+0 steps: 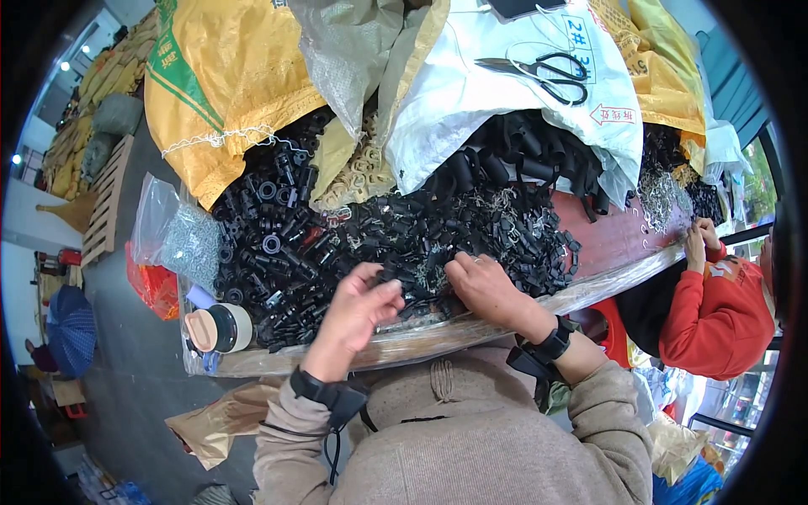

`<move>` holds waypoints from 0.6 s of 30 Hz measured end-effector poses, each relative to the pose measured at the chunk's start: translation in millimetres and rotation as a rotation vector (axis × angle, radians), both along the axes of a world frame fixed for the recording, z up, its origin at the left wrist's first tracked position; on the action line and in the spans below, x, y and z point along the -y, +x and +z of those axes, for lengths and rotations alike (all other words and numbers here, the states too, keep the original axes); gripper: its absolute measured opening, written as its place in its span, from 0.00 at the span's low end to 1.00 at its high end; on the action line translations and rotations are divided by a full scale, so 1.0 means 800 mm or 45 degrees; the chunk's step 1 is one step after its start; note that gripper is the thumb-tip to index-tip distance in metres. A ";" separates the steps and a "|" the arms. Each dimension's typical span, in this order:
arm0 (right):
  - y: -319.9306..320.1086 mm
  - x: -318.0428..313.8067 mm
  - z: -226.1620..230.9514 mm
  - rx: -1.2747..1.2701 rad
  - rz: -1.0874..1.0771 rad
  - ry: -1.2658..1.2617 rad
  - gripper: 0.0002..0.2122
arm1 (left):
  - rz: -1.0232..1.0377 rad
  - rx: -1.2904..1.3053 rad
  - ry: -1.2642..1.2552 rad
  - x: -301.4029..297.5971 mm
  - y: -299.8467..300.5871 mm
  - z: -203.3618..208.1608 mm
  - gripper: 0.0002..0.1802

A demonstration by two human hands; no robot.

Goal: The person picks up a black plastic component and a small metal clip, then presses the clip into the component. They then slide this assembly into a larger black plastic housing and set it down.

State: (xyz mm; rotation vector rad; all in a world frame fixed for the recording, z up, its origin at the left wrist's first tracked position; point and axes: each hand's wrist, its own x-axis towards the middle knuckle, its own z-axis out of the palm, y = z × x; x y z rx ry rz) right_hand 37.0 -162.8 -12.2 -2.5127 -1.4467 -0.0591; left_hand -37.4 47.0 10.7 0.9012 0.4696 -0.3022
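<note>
A heap of small black plastic parts (421, 231), with bits of thin metal among them, covers the table in front of me. My left hand (358, 311) hovers over the near side of the heap, fingers curled and thumb toward the forefinger. Something small and dark shows at its fingertips, too small to name. To its right, my right hand (486, 288) is bent down at the heap with its fingers drawn together. Its fingertips are partly hidden, so what they grip cannot be made out. Larger black ring-shaped and tubular parts (273, 189) lie to the left.
Behind the heap, a yellow sack (227, 67) and a white sack (471, 76) spill parts; scissors (539, 71) lie on the white one. A cream lidded cup (231, 328) and a bag of small metal pieces (192, 244) stand left. A person in red (715, 316) works at right.
</note>
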 end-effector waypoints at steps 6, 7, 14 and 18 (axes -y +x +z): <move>-0.003 0.003 0.010 -1.392 -0.278 0.829 0.06 | -0.146 0.032 -0.071 0.041 0.001 -0.006 0.12; -0.003 0.003 0.013 -1.797 -0.345 0.936 0.07 | -0.150 0.083 -0.003 0.047 0.003 -0.006 0.11; -0.003 0.003 0.018 -2.017 -0.218 1.012 0.10 | -0.243 0.282 0.422 0.065 0.014 -0.005 0.08; -0.004 0.003 0.015 -1.990 -0.188 0.998 0.12 | -0.234 0.337 0.514 0.067 0.016 -0.016 0.06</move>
